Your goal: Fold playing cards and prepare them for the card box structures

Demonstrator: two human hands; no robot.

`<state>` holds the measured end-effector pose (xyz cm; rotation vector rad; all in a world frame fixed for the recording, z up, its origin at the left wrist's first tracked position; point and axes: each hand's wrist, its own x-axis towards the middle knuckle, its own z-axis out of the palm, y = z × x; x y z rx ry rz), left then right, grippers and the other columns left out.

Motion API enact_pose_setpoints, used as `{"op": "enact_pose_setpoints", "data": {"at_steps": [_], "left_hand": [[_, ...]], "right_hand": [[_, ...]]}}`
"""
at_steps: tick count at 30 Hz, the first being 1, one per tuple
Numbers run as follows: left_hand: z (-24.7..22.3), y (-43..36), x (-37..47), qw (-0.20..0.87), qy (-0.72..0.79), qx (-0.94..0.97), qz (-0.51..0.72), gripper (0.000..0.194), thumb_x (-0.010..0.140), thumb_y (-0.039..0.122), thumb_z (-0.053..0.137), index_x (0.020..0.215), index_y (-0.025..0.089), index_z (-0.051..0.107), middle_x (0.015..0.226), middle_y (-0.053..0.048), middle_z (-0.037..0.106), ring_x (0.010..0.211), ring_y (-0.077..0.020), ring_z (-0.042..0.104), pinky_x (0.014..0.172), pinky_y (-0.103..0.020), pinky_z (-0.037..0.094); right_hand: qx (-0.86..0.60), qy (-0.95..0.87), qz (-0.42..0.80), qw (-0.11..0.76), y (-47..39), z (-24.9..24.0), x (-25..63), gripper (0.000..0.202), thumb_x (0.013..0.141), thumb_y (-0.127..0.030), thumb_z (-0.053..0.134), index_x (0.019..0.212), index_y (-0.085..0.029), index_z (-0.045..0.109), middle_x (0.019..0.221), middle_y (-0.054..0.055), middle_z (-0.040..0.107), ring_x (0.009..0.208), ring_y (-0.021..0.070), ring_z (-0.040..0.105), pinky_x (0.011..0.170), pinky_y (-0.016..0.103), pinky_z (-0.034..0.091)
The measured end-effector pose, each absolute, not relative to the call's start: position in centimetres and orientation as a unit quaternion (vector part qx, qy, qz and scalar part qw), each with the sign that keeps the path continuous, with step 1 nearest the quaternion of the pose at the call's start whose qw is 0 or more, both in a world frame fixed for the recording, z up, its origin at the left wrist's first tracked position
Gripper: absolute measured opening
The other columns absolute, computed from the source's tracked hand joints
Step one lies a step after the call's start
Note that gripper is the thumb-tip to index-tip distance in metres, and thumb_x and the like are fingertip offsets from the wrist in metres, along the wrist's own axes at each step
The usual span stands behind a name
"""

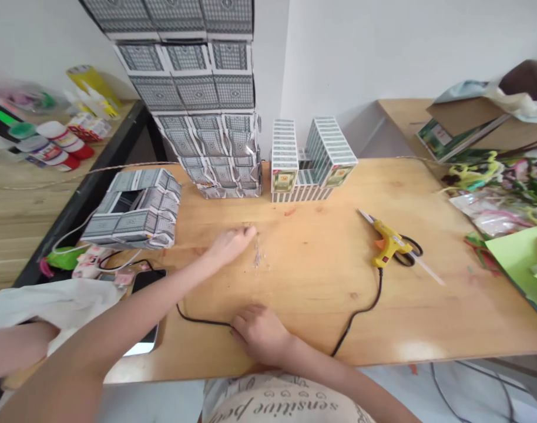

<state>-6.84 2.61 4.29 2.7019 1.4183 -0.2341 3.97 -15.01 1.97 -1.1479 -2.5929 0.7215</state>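
Observation:
My left hand (pixel 233 242) is closed in a loose fist at the middle of the table, just up and left of small clear scraps (pixel 258 257); anything inside the fingers is hidden. Near the front edge rests my right hand (pixel 260 333), its fingers curled down on the wood over a black cord (pixel 202 321). Whether it grips the cord cannot be seen. A yellow glue gun (pixel 387 244) with a clear glue stick lies to the right. Behind my hands stand a tall tower of folded playing cards (pixel 224 135) and a U-shaped stack of green-and-white card boxes (pixel 312 161).
At left sit a low card-built block (pixel 134 208), a phone (pixel 148 281) and white cloth (pixel 70 302); another forearm (pixel 17 349) is beside it. Paint jars (pixel 59 147) stand on the side table. Craft scraps (pixel 506 182), green paper (pixel 522 255) and an open carton (pixel 466 120) lie right.

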Motion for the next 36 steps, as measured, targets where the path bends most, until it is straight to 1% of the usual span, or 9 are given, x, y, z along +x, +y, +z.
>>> {"op": "enact_pose_setpoints", "data": {"at_steps": [2,5,12,18,21,24,29,33,36], "left_hand": [[4.8,4.9,-8.1,0.020,0.479,0.874,-0.071,0.027,0.084,0.004,0.030,0.104,0.010,0.047,0.085,-0.015,0.062,0.074,-0.0209,0.065,0.065,-0.031,0.050],[4.5,6.3,-8.6,0.019,0.472,0.879,-0.068,0.025,0.082,0.003,0.033,0.102,0.010,0.047,0.080,-0.013,0.062,0.072,-0.0206,0.064,0.064,-0.030,0.049],[2.1,1.4,-5.7,0.069,0.359,0.930,-0.042,0.016,0.083,0.013,0.040,0.091,0.017,0.053,0.087,-0.007,0.064,0.071,-0.0181,0.062,0.061,-0.026,0.046],[3.4,7.6,-5.6,0.050,0.350,0.935,-0.005,0.025,0.082,0.011,0.032,0.092,0.016,0.054,0.080,-0.007,0.063,0.068,-0.0183,0.060,0.060,-0.027,0.041],[3.3,9.8,-4.8,0.039,0.342,0.939,0.002,0.026,0.081,0.010,0.032,0.093,0.015,0.055,0.073,-0.007,0.062,0.062,-0.0188,0.059,0.057,-0.027,0.040],[2.3,7.7,-3.7,0.044,0.302,0.952,-0.004,0.022,0.081,0.013,0.036,0.091,0.016,0.055,0.067,-0.004,0.060,0.058,-0.0165,0.057,0.054,-0.025,0.039],[1.8,3.2,-3.3,0.058,0.247,0.967,-0.015,0.015,0.080,0.017,0.042,0.086,0.019,0.055,0.072,-0.002,0.061,0.063,-0.0125,0.057,0.058,-0.021,0.041],[4.0,7.1,-6.4,0.026,0.344,0.938,-0.026,0.020,0.081,0.013,0.036,0.091,0.016,0.054,0.069,-0.005,0.061,0.063,-0.0168,0.059,0.057,-0.025,0.042],[5.2,10.9,-9.1,0.001,0.438,0.899,-0.029,0.028,0.081,0.008,0.033,0.102,0.011,0.051,0.071,-0.011,0.062,0.066,-0.0210,0.061,0.061,-0.030,0.044]], "right_hand": [[-0.385,-0.883,0.247,0.105,-15.0,2.1,4.1,0.015,0.087,-0.018,0.044,0.077,-0.017,0.054,0.075,0.004,0.063,0.068,0.0156,0.054,0.063,0.028,0.037],[-0.387,-0.881,0.249,0.109,-14.9,2.2,4.1,0.015,0.087,-0.018,0.045,0.076,-0.016,0.055,0.075,0.004,0.063,0.068,0.0155,0.054,0.062,0.028,0.036],[-0.374,-0.890,0.239,0.104,-14.9,2.7,4.4,0.014,0.088,-0.020,0.046,0.077,-0.016,0.054,0.077,0.003,0.062,0.069,0.0156,0.054,0.062,0.029,0.038],[-0.421,-0.876,0.223,0.073,-15.3,3.2,4.2,0.023,0.081,-0.038,0.059,0.087,-0.016,0.056,0.086,0.006,0.058,0.078,0.0204,0.053,0.063,0.031,0.042],[-0.432,-0.871,0.223,0.072,-15.5,2.9,4.1,0.013,0.083,-0.028,0.056,0.088,-0.016,0.054,0.088,0.006,0.058,0.078,0.0196,0.053,0.064,0.031,0.042],[-0.448,-0.861,0.226,0.084,-15.6,2.5,4.2,0.007,0.084,-0.020,0.052,0.090,-0.017,0.053,0.089,0.006,0.057,0.078,0.0186,0.052,0.066,0.031,0.042],[-0.440,-0.866,0.221,0.089,-15.7,2.0,4.3,0.004,0.085,-0.020,0.049,0.086,-0.017,0.052,0.086,0.005,0.056,0.075,0.0184,0.050,0.064,0.031,0.040],[-0.431,-0.872,0.215,0.091,-15.8,2.1,4.4,0.004,0.084,-0.017,0.048,0.085,-0.017,0.052,0.084,0.005,0.056,0.074,0.0183,0.049,0.063,0.031,0.039],[-0.429,-0.872,0.218,0.089,-15.9,2.2,4.3,0.006,0.082,-0.014,0.049,0.086,-0.017,0.052,0.083,0.004,0.056,0.074,0.0179,0.049,0.063,0.030,0.039]]}}
